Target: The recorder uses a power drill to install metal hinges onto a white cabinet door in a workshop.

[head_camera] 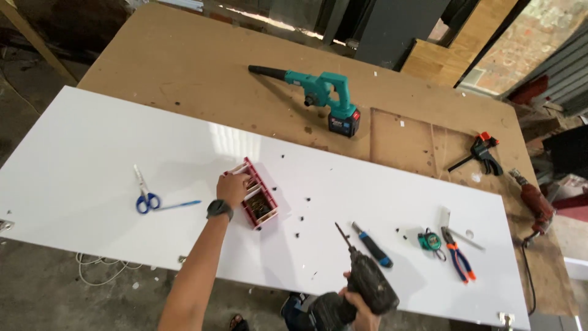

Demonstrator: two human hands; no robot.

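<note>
A red compartment box (258, 201) filled with small brownish screws is set on the white panel (92, 159), which is laid over the brown surface (184, 67). The left hand (233, 187) is placed at the box's near left end, its fingers curled into the first compartment; whether anything is pinched in that grip cannot be told. A black cordless drill (361, 285) is held by the right hand (361, 309), the grip clamped around its handle, with the bit pointed up and away over the panel's near edge. A blue utility knife (372, 245) is seen just beside the drill bit. Blue-handled scissors (144, 193) and a blue pen (177, 205) lie left of the box. A teal tape measure (430, 240) and orange-and-blue pliers (459, 255) lie to the right. A teal blower (318, 92) rests on the surface beyond the panel.
</note>
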